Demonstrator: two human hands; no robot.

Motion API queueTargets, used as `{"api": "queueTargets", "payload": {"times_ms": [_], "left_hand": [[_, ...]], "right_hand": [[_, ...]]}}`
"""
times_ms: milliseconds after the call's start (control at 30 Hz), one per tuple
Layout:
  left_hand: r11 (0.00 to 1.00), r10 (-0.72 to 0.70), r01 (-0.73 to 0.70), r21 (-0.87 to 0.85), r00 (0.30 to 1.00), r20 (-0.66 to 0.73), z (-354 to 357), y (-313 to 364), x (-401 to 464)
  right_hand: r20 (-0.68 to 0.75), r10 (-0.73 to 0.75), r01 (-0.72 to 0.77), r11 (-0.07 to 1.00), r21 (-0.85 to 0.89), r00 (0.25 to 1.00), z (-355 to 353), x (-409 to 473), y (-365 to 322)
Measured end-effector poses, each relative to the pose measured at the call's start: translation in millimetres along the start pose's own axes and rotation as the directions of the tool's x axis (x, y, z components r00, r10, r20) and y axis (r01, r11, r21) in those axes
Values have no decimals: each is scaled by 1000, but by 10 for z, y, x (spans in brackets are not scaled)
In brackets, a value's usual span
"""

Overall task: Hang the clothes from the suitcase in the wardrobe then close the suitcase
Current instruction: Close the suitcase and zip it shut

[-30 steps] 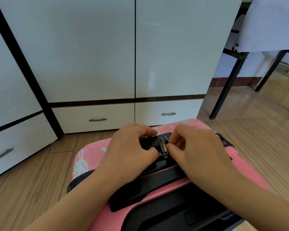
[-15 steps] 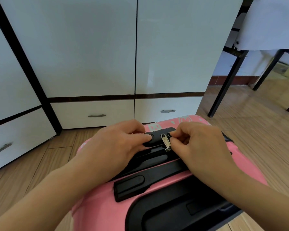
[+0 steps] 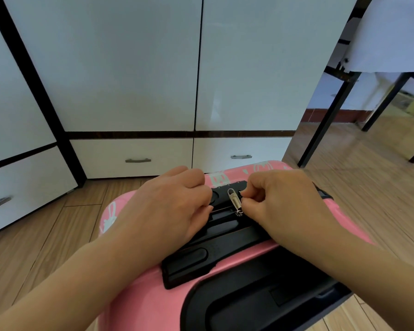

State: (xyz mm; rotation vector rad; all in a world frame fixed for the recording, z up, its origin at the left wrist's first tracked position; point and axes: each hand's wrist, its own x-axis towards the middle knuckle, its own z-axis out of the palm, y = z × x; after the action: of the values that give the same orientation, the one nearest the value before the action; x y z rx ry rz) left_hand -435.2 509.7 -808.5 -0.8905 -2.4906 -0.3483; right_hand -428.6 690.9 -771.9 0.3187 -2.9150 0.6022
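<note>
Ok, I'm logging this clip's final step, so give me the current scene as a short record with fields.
suitcase: pink hard-shell suitcase with white rabbit prints, closed, on the wooden floor
zip pull: silver metal zip pull lying on the black lock block
left hand: fingers curled on the lock block
right hand: fingers pinching beside the pull
wardrobe: white doors shut
</note>
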Motion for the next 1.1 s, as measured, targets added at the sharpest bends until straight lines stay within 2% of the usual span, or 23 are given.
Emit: {"api": "queueTargets", "payload": {"times_ms": [67, 200, 300, 367, 433, 467, 533, 600, 767, 900, 1100], "left_hand": [[1000, 1, -1, -6, 1000, 2, 13, -4, -4], [1000, 0, 0, -4, 1000, 9, 21, 8, -14], [1000, -5, 5, -1, 1000, 25, 10, 8, -2], [997, -60, 62, -41, 998, 34, -4, -6, 6], [978, -168, 169, -126, 986, 18, -34, -14, 3], [958, -228, 228, -176, 973, 18, -49, -8, 6], [911, -314, 318, -262, 948, 60, -88, 13, 36], [889, -328, 346, -299, 938, 111, -114, 46, 101], [883, -298, 335, -329, 941, 158, -115, 92, 153], [842, -326, 375, -388, 926, 187, -105, 95, 152], [865, -378, 414, -284, 909, 174, -44, 235, 254]], "right_hand": [[76, -59, 70, 987, -145, 995, -49, 24, -64], [248, -182, 265, 894, -361, 951, -82, 49, -130], [297, -183, 284, 894, -345, 937, -109, 53, -145], [293, -188, 271, 921, -279, 938, -148, 53, -104], [287, -124, 171, 974, -145, 950, -192, 55, -29], [263, -76, 86, 996, -25, 962, -204, 44, 22], [223, 34, -89, 966, 243, 974, -204, 11, 87], [195, 111, -177, 915, 362, 974, -175, -9, 133], [84, 139, -160, 914, 372, 987, -103, -28, 124], [-136, 75, -47, 979, 196, 988, 18, -84, 129], [-209, 17, 9, 992, 126, 978, 54, -89, 125]]}}
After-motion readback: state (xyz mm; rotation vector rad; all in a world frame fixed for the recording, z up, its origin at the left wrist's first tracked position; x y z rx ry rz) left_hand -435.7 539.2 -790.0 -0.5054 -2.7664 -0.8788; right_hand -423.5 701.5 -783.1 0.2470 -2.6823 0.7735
